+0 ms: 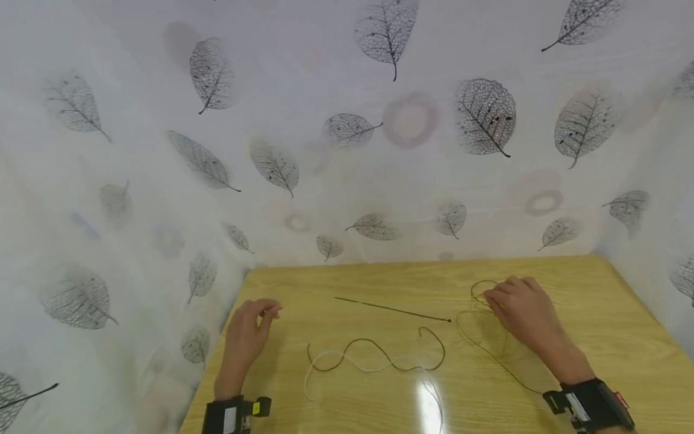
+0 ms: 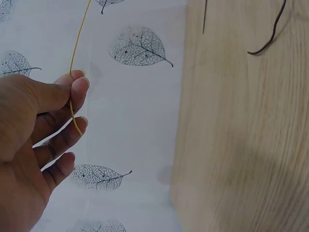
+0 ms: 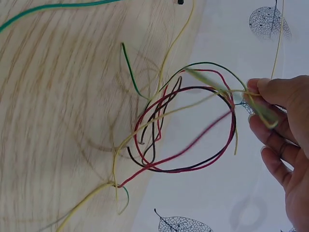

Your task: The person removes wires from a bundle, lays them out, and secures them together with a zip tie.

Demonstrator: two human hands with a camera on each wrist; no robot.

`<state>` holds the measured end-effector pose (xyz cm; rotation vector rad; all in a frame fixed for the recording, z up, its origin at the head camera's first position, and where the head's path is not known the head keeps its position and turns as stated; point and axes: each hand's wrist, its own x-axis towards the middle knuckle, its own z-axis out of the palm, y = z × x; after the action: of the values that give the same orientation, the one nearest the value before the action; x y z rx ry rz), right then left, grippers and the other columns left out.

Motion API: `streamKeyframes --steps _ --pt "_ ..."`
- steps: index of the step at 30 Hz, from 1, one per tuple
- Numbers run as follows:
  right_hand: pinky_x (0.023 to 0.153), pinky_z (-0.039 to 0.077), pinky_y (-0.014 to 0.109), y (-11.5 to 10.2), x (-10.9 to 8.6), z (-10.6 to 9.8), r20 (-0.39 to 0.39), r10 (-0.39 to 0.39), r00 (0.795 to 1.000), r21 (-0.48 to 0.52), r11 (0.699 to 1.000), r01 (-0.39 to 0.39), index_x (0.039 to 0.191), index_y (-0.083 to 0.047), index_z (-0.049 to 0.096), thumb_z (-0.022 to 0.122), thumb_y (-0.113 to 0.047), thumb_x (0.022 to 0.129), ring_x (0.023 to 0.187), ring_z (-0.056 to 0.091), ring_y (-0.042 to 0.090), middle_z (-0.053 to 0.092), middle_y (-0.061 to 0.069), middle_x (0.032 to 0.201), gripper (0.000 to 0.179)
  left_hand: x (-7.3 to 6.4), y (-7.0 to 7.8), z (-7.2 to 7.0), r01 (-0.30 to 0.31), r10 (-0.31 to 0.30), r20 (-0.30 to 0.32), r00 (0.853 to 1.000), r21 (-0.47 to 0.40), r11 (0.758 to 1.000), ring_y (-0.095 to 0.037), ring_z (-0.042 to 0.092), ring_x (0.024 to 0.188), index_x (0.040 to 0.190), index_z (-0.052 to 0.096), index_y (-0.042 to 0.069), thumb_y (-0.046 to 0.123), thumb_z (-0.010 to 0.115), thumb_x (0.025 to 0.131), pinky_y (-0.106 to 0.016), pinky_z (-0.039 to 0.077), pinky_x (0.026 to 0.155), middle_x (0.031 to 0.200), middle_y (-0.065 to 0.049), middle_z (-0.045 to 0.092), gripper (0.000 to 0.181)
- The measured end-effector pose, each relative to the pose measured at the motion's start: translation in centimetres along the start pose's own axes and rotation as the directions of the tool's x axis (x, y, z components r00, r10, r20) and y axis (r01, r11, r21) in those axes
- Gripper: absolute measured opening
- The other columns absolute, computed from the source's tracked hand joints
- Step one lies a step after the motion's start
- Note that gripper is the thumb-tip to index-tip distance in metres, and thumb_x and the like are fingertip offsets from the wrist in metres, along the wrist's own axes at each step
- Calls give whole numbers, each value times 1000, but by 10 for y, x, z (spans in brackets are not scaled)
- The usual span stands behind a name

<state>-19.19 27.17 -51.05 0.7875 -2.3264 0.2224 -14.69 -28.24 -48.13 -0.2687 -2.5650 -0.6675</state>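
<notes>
My left hand (image 1: 249, 337), at the table's left edge, pinches a thin yellow wire (image 2: 76, 38) between thumb and fingertips. The wire's short end lies across the other fingers in the left wrist view. On the right, my right hand (image 1: 523, 316) pinches yellow wire with thumb and forefinger. From that grip one yellow strand (image 3: 277, 43) runs upward in the right wrist view. A loose tangle hangs beside the fingers, with a red wire (image 3: 195, 138), a black wire (image 3: 234, 128) and a green wire (image 3: 129, 67) looped together. Part of the yellow wire near the fingers is blurred.
A thin dark straight strip (image 1: 393, 308) with a small knob lies mid-table. Nearer me are a wavy brown wire (image 1: 374, 343) and a white wire (image 1: 368, 371) crossing it. Leaf-printed white sheeting (image 1: 347, 181) stands behind and beside the wooden table (image 1: 303, 280).
</notes>
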Motion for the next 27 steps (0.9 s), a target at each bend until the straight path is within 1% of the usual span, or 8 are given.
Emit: streamKeyframes --steps 11,14,16,18,21,24,25,27 --pt "76 49 53 8 -4 -9 -55 18 998 -5 1000 -18 91 -5 77 23 -49 113 86 64 34 75 10 89 72 -5 -14 -14 16 -13 -96 995 32 999 -18 60 78 100 77 8 2 75 92 -39 46 70 82 2 71 10" --pt "77 49 54 6 -3 -15 -48 27 998 10 1000 -27 92 -7 77 23 -50 112 83 65 33 74 8 84 73 -8 -19 -18 23 -19 -110 994 35 999 -19 61 78 101 77 7 1 76 91 -39 46 71 82 1 72 11" --pt "79 49 54 3 -3 -19 -27 44 999 26 999 -44 93 -8 78 22 -52 112 77 65 30 73 6 78 74 -11 -22 -21 42 -39 -93 995 37 998 -19 61 78 101 77 6 2 75 92 -39 46 71 83 1 71 10" --pt "79 50 53 -1 -3 -25 6 59 998 45 997 -59 93 -9 79 21 -53 111 69 63 26 70 3 73 75 -15 -26 -23 68 -67 -39 997 39 997 -20 63 79 102 77 6 5 74 94 -40 48 71 82 3 71 8" --pt "77 51 50 -7 -7 -35 109 83 991 94 991 -94 94 -12 81 53 -46 107 62 59 17 66 -6 68 46 -22 -32 -24 127 -129 104 986 30 992 -19 66 81 103 77 8 11 72 97 -43 52 74 81 7 71 8" --pt "75 53 48 -12 -14 -41 257 94 962 150 979 -136 94 -14 81 80 -25 90 59 53 5 62 -16 67 11 -29 -41 -23 199 -195 273 942 13 980 -14 66 79 102 77 12 16 69 99 -39 53 73 82 10 72 9" --pt "73 53 45 -13 -17 -43 311 101 945 163 974 -157 95 -14 82 84 -16 83 58 51 1 61 -19 67 12 -32 -44 -22 222 -212 323 922 9 975 -12 66 79 101 77 13 16 69 100 -36 53 72 83 10 72 9" --pt "67 53 37 -14 -24 -43 406 107 907 192 961 -200 92 -14 81 84 -12 83 55 47 -4 58 -22 65 10 -36 -50 -18 253 -232 399 887 2 968 -9 64 78 99 77 15 15 68 100 -31 51 71 84 10 72 9"
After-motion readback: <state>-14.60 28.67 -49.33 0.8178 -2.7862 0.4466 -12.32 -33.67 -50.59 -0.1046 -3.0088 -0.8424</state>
